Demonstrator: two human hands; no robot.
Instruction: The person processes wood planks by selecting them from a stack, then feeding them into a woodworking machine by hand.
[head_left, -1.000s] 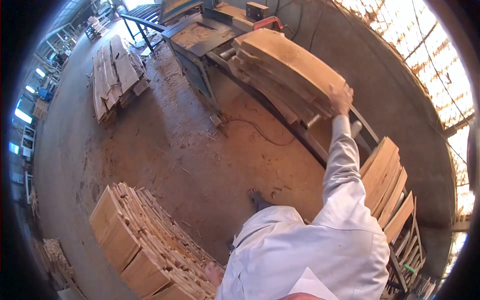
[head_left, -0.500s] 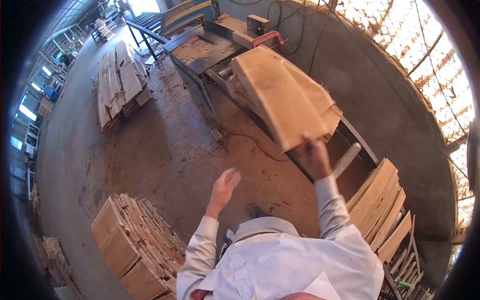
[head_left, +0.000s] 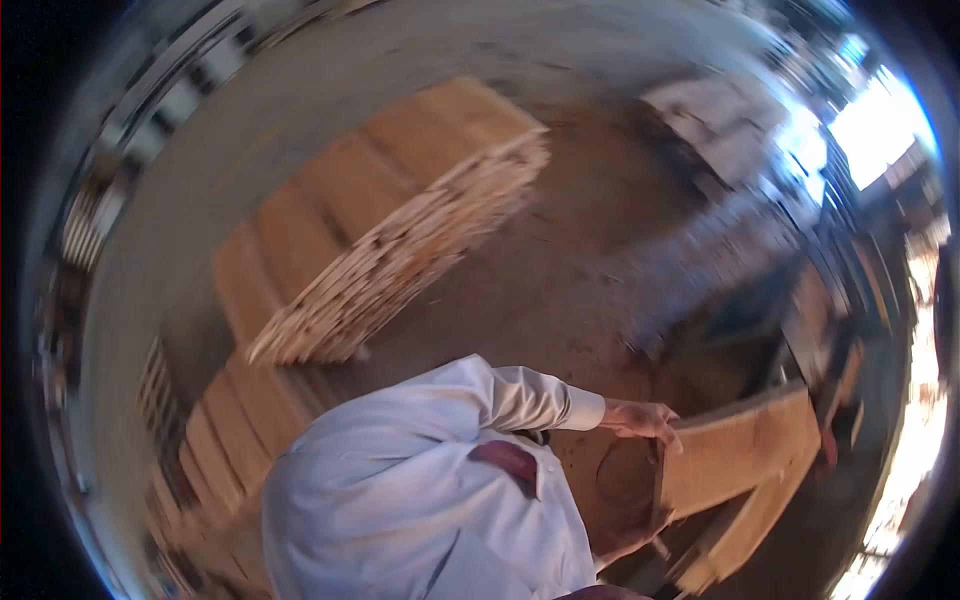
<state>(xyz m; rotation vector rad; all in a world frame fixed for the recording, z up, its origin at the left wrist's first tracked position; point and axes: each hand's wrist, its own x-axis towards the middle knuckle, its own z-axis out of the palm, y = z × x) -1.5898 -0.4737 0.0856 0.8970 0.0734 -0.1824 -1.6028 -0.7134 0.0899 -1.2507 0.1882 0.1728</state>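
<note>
A wide wooden board (head_left: 738, 452) lies at the lower right, with its near end toward me. My left hand (head_left: 640, 420) is closed on the upper corner of that end, thumb and fingers at the edge. Lower down, my right hand (head_left: 632, 543) grips the same end near its other corner; blur and my shirt partly hide it. Under the wide board, another wooden board (head_left: 735, 540) shows at a slant.
A tall stack of boards (head_left: 400, 150) stands on the floor at upper left, and further boards (head_left: 235, 430) lie below it. A blurred pile of planks (head_left: 722, 125) is at the upper right. Machinery (head_left: 850, 290) stands at the right, beside a bright opening.
My view has swung left toward the stacked boards. My left hand has gone from empty to gripping the wide board, and my right hand stays at its near end.
</note>
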